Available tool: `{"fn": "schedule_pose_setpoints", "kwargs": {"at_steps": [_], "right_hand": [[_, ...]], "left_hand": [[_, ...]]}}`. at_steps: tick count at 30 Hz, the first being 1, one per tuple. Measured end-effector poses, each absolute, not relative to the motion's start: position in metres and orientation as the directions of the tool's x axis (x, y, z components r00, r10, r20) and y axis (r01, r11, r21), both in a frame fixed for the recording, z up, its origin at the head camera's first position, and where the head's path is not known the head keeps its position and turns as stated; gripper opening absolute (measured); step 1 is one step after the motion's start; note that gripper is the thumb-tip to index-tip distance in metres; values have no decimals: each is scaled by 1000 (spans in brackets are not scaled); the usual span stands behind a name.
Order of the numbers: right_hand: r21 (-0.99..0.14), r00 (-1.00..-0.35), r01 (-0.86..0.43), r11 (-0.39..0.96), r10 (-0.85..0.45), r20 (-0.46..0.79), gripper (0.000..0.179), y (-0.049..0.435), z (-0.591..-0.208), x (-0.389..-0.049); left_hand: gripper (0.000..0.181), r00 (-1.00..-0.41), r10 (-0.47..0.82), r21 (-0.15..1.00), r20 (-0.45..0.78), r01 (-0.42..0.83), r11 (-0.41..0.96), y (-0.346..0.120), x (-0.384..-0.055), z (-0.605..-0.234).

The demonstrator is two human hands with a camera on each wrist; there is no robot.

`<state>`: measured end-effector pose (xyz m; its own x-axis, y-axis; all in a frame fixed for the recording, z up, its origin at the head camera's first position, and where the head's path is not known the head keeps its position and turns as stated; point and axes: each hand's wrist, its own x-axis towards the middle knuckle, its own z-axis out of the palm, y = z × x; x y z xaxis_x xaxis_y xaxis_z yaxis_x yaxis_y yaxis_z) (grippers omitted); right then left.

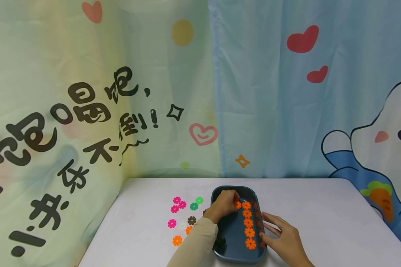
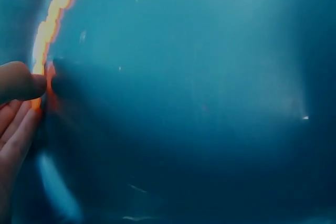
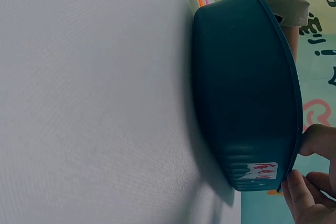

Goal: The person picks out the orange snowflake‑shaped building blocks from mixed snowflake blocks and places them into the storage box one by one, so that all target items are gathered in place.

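A dark blue plastic tray (image 1: 232, 237) stands on the white table. Inside it, bright orange flower-shaped discs (image 1: 248, 222) form a line along the right side, bending left at the far end. My left hand (image 1: 224, 202) reaches in over the tray's left side and pinches the orange disc (image 1: 238, 204) at that far end. In the left wrist view, thumb and fingers meet at one end of the orange row (image 2: 52, 17). My right hand (image 1: 282, 235) grips the tray's right rim, thumb over the edge and fingers outside, as the right wrist view also shows.
Left of the tray lie loose flower discs: several pink (image 1: 176, 200), two green (image 1: 194, 206), a brown one (image 1: 192, 220) and orange ones (image 1: 177, 240). A dark round thing (image 1: 220, 241) shows near the tray's left wall. Printed curtains hang behind the table.
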<state>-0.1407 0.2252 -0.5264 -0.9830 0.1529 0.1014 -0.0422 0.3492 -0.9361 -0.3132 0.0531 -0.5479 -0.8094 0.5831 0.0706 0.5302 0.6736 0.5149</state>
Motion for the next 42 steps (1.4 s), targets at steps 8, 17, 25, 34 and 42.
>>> {"fn": "schedule_pose_setpoints", "kwargs": {"at_steps": [8, 17, 25, 34, 42], "right_hand": [[-932, -983, -7, 361, 167, 72, 64, 224, -525, -140], [-935, -983, -25, 354, 162, 88, 63, 224, -525, -140], [-931, -983, -32, 363, 158, 95, 63, 224, -526, -140], [-937, -984, -23, 349, 156, 82, 63, 224, -527, -140], [-937, -982, -58, 346, 148, 116, 64, 225, -527, -140]], "left_hand": [[39, -782, 613, 457, 113, 589, 667, 54, -312, -553], [33, -760, 635, 394, 141, 631, 668, 54, -313, -554], [31, -751, 641, 394, 158, 644, 656, 52, -311, -554], [29, -760, 630, 392, 159, 635, 666, 51, -306, -552], [27, -775, 613, 388, 155, 618, 684, 52, -307, -555]]}}
